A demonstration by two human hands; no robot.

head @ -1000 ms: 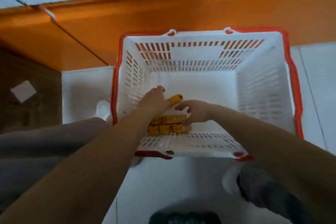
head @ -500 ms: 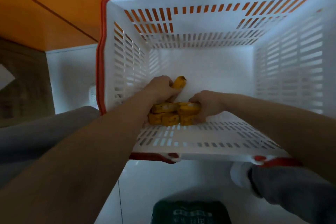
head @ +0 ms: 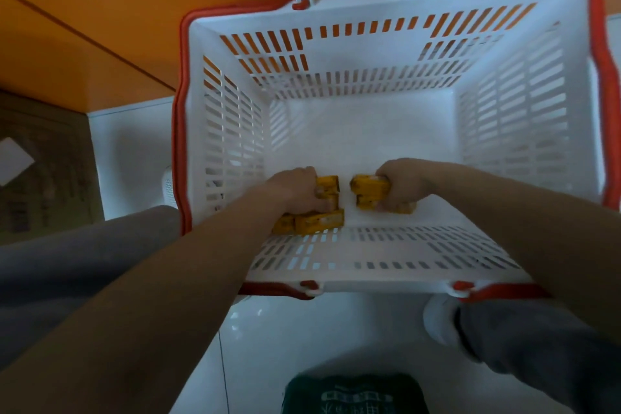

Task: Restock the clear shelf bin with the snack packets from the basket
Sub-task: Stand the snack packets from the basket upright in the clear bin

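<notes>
A white slotted basket (head: pixel 369 44) with a red rim stands on the white floor below me. Both my arms reach down into it. My left hand (head: pixel 295 188) grips yellow snack packets (head: pixel 327 183) near the basket's front wall, and more yellow packets (head: pixel 319 222) lie on the basket floor just under it. My right hand (head: pixel 401 186) grips another bunch of yellow packets (head: pixel 368 186), a small gap apart from the left bunch. The clear shelf bin is not in view.
An orange shelf front (head: pixel 100 27) runs behind and left of the basket. A brown cardboard box (head: pixel 43 171) sits at the left. My grey-trousered knees (head: pixel 67 262) flank the basket, and white floor tile (head: pixel 302 346) lies in front of it.
Both hands closed round packets and drew apart, splitting the yellow pile into two bunches. The camera moved closer over the basket.
</notes>
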